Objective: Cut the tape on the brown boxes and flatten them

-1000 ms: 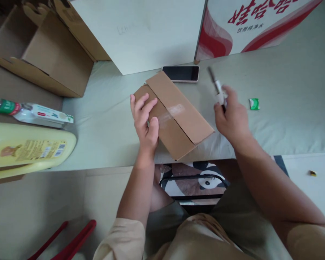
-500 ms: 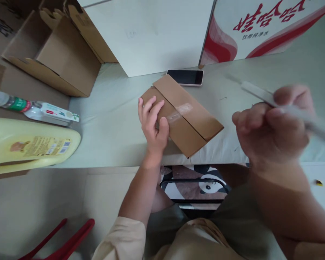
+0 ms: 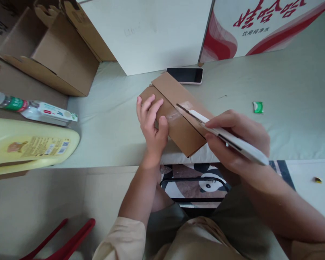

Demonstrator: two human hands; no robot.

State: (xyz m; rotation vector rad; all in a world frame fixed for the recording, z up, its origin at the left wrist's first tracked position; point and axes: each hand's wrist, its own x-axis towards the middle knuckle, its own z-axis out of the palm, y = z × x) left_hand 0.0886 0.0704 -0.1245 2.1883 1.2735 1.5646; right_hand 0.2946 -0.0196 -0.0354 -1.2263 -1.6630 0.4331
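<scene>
A small taped cardboard box (image 3: 178, 122) lies on the pale green cloth (image 3: 111, 119) near the front edge. My left hand (image 3: 151, 122) rests flat on the box's left part, fingers spread. My right hand (image 3: 237, 142) is closed round a white utility knife (image 3: 224, 135). Its blade tip reaches the strip of clear tape on the box's seam.
A phone (image 3: 184, 75) lies just behind the box. An open cardboard carton (image 3: 56, 54) stands at the back left, a white board and a red-and-white printed carton (image 3: 260, 25) behind. A yellow bottle (image 3: 29, 144) and a water bottle (image 3: 29, 108) lie at left. A green packet (image 3: 258, 107) sits at right.
My right hand swung the knife up close to the camera, then brought it down; its blade now points at the box's taped seam. The left hand stayed on the box.
</scene>
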